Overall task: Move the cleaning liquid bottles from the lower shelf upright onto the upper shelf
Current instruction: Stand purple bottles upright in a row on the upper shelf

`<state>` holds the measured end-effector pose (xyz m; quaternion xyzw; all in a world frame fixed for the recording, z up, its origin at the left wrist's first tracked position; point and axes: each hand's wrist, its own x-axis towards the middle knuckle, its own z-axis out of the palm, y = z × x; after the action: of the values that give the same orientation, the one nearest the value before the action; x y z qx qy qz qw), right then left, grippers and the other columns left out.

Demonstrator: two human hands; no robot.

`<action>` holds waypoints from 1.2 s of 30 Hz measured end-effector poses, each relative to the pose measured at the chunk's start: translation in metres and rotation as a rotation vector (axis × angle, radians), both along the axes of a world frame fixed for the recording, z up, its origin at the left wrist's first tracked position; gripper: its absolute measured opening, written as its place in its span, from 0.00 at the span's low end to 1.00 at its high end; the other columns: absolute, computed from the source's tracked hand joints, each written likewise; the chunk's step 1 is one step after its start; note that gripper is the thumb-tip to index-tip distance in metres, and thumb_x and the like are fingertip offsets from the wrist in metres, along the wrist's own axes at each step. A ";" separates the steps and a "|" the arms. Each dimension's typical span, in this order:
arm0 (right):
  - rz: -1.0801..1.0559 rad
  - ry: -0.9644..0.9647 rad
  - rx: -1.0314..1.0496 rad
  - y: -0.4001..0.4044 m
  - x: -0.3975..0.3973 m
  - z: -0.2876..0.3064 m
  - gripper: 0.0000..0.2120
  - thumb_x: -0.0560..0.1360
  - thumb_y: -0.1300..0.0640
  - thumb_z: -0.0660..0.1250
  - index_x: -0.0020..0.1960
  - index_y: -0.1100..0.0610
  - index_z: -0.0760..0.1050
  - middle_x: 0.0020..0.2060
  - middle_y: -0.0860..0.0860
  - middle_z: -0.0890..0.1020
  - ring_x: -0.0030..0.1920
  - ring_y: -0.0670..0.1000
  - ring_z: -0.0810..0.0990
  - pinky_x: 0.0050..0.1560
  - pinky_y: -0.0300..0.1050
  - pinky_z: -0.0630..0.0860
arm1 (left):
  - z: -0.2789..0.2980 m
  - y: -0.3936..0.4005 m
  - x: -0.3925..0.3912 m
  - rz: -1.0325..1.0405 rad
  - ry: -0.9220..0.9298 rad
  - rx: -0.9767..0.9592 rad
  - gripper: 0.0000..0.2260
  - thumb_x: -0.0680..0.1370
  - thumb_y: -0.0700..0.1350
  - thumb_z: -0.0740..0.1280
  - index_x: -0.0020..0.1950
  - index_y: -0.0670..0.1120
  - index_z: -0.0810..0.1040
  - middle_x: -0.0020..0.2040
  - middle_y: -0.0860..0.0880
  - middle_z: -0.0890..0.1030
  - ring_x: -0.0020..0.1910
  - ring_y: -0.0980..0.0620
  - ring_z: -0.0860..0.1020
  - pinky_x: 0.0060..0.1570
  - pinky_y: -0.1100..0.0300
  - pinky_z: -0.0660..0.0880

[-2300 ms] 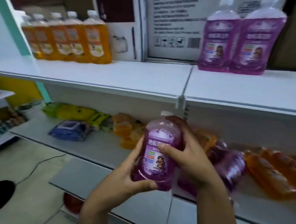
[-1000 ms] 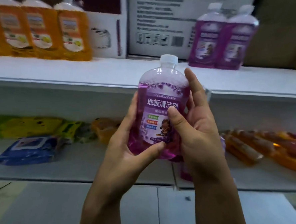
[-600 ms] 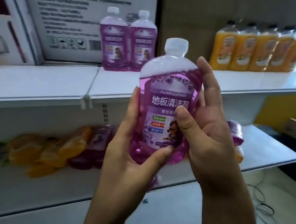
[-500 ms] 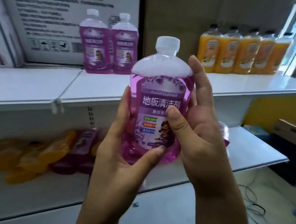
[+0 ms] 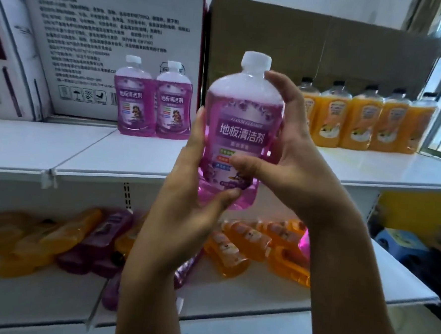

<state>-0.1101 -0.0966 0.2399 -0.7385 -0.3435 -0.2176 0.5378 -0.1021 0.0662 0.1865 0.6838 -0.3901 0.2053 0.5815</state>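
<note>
A: Where is there open room on the upper shelf (image 5: 137,154)?

B: Its white surface is bare between the two purple bottles (image 5: 153,103) that stand upright at the back and the row of orange bottles (image 5: 364,121) that stands upright to the right. The bare part reaches to the front edge. A white printed carton (image 5: 113,44) and a brown carton (image 5: 325,44) stand behind, against the back.

A: And the bottle in hand?

B: The purple bottle (image 5: 242,132) is upright, in the air in front of the upper shelf's front edge, and its cap is well above the shelf level. The left hand (image 5: 186,203) supports it from the left side and below, with the thumb under the base. The right hand (image 5: 292,155) is closed on its right side, the thumb across the label and the fingers behind the shoulder.

A: How does it look?

B: Clear plastic with purple liquid, white foam under the neck, a white cap, and a purple label with white characters.

A: The lower shelf (image 5: 258,290)?

B: Orange lying bottles (image 5: 261,246) and purple lying bottles (image 5: 101,244) are on their sides, touching in a loose heap. The front strip of the shelf is free.
</note>
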 end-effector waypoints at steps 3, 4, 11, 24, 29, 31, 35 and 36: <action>-0.044 -0.029 -0.054 -0.001 0.016 0.017 0.44 0.71 0.70 0.75 0.77 0.53 0.52 0.71 0.58 0.64 0.66 0.54 0.78 0.56 0.49 0.82 | 0.009 -0.005 0.017 0.061 -0.019 0.032 0.46 0.76 0.33 0.70 0.81 0.52 0.43 0.71 0.52 0.73 0.67 0.59 0.75 0.66 0.61 0.73; -0.062 -0.037 -0.051 0.000 0.021 0.020 0.43 0.71 0.71 0.74 0.76 0.53 0.54 0.71 0.59 0.63 0.66 0.55 0.77 0.56 0.50 0.82 | 0.012 -0.008 0.024 0.095 -0.022 0.050 0.46 0.75 0.33 0.71 0.81 0.51 0.43 0.70 0.51 0.74 0.65 0.61 0.76 0.64 0.64 0.73; -0.165 0.046 -0.040 0.002 0.062 0.023 0.41 0.70 0.72 0.74 0.75 0.54 0.56 0.69 0.60 0.64 0.66 0.59 0.76 0.61 0.56 0.79 | 0.025 -0.012 0.066 0.168 0.012 0.132 0.48 0.72 0.35 0.75 0.81 0.52 0.47 0.64 0.51 0.78 0.59 0.58 0.80 0.60 0.55 0.79; -0.510 -0.057 -0.330 -0.004 0.106 0.005 0.56 0.74 0.59 0.74 0.80 0.51 0.31 0.77 0.51 0.54 0.70 0.41 0.62 0.59 0.24 0.60 | 0.019 -0.018 0.079 0.806 0.166 0.785 0.27 0.78 0.66 0.58 0.64 0.45 0.71 0.57 0.44 0.81 0.54 0.43 0.78 0.55 0.49 0.73; -0.565 0.022 -0.393 -0.011 0.136 0.019 0.50 0.74 0.62 0.74 0.81 0.51 0.41 0.75 0.56 0.60 0.71 0.52 0.69 0.69 0.51 0.69 | 0.020 -0.018 0.076 0.818 0.102 0.913 0.21 0.80 0.65 0.51 0.46 0.49 0.70 0.52 0.46 0.80 0.45 0.49 0.67 0.60 0.48 0.68; -0.563 0.048 -0.384 -0.013 0.150 0.021 0.47 0.74 0.62 0.74 0.80 0.51 0.45 0.72 0.56 0.65 0.70 0.53 0.71 0.70 0.53 0.70 | 0.019 -0.019 0.076 0.826 0.086 0.932 0.22 0.81 0.65 0.50 0.45 0.49 0.69 0.51 0.46 0.80 0.45 0.48 0.68 0.52 0.51 0.67; -0.592 0.083 -0.358 -0.004 0.183 0.022 0.45 0.74 0.63 0.73 0.79 0.50 0.46 0.68 0.57 0.67 0.65 0.53 0.74 0.67 0.54 0.73 | 0.017 -0.019 0.077 0.853 0.048 0.918 0.22 0.81 0.65 0.49 0.46 0.49 0.69 0.49 0.48 0.78 0.46 0.49 0.71 0.47 0.53 0.64; -0.602 0.089 -0.353 0.000 0.191 0.022 0.46 0.74 0.63 0.73 0.79 0.49 0.46 0.68 0.57 0.67 0.64 0.53 0.75 0.66 0.53 0.74 | 0.016 -0.019 0.077 0.856 0.044 0.904 0.21 0.81 0.65 0.50 0.45 0.49 0.68 0.46 0.48 0.77 0.45 0.50 0.70 0.46 0.54 0.63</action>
<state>0.0811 -0.0965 0.2622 -0.8969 -0.1192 -0.2714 0.3281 -0.0249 0.0474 0.2026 0.9622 -0.1175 0.2206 0.1085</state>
